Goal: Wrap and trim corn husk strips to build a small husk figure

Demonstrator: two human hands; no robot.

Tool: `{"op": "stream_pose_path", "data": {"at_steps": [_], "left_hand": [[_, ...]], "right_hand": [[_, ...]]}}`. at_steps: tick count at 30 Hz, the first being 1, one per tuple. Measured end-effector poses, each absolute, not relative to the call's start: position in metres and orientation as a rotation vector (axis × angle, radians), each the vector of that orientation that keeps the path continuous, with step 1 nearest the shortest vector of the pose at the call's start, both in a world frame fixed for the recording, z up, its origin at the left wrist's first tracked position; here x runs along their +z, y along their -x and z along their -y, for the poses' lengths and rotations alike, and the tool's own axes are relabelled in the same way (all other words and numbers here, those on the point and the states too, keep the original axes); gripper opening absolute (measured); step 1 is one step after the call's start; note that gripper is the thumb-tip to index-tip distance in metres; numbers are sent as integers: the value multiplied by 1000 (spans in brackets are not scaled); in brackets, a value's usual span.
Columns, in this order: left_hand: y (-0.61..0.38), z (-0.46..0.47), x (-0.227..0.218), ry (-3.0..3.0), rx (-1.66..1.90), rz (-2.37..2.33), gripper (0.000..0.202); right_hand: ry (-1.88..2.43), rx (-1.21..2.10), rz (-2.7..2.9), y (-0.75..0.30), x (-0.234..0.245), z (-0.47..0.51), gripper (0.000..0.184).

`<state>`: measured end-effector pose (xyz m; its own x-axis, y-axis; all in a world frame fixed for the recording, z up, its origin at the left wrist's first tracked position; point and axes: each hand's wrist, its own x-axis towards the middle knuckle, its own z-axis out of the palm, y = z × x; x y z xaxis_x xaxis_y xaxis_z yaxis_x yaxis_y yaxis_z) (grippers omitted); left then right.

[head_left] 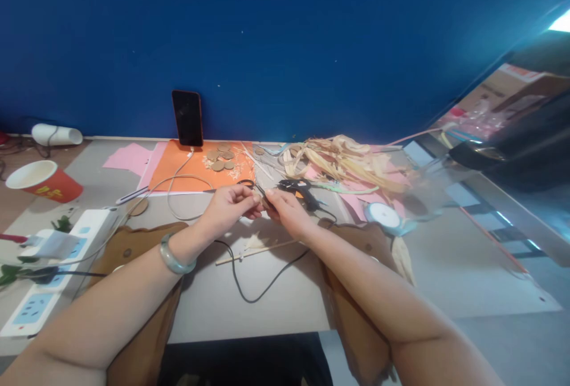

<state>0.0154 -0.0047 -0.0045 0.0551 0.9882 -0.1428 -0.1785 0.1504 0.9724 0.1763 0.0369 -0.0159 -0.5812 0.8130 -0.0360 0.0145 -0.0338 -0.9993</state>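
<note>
Above the middle of the table, my left hand (232, 205) and my right hand (287, 211) meet at the fingertips. The left one is closed in a pinch, and a jade-like bangle (177, 258) circles its wrist. Fingers of the right are curled closed too. Whatever small thing lies between them is mostly hidden and too small to name. Just beyond the fingers are a dark loop like a scissor handle (246, 183) and a black tool with an orange patch (305, 196). Below the hands lie a thin stick (256, 252) and a black cord (249, 301).
A phone (187, 119) leans against the blue partition (285, 47). Round wooden discs (218, 165) lie on orange paper (171, 166). Dried husk strips (342, 160) are heaped right, near a ribbon spool (382, 215). At left are a power strip (86, 225) and a tilted paper cup (48, 181).
</note>
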Motion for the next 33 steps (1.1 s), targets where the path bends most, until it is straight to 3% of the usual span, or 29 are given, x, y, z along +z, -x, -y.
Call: {"op": "stream_pose_path", "data": {"at_steps": [33], "left_hand": [[-15, 5, -7, -1055, 1104, -1123, 34]], "right_hand": [[838, 1557, 1832, -177, -17, -38, 52]]}}
